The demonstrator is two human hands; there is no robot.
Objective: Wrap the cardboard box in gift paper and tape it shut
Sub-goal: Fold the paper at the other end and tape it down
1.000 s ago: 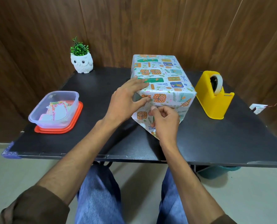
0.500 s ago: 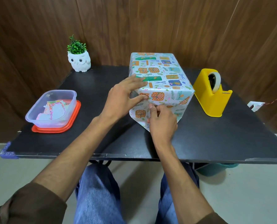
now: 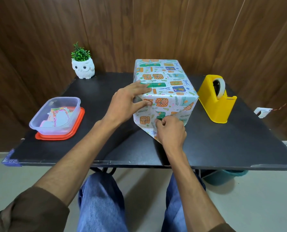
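Centre of frame: wrapped box point(image 3: 164, 81) on a black table point(image 3: 106, 148). Left hand point(image 3: 124, 104), fingers spread, presses the near top corner. Right hand point(image 3: 171, 131) pinches the lower paper flap point(image 3: 145, 128) at the end face. Likely fault: either hand lifting toward the tape dispenser point(image 3: 214, 101), centre right, lets the seemingly untaped fold spring open. Wood-panelled wall point(image 3: 156, 27) behind; scrap tub point(image 3: 55, 114) left, owl pot point(image 3: 83, 67) upper left.

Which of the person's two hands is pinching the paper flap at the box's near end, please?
The right hand: its curled fingers pinch the flap low down, while the left hand presses straight fingers on the top corner of the box.
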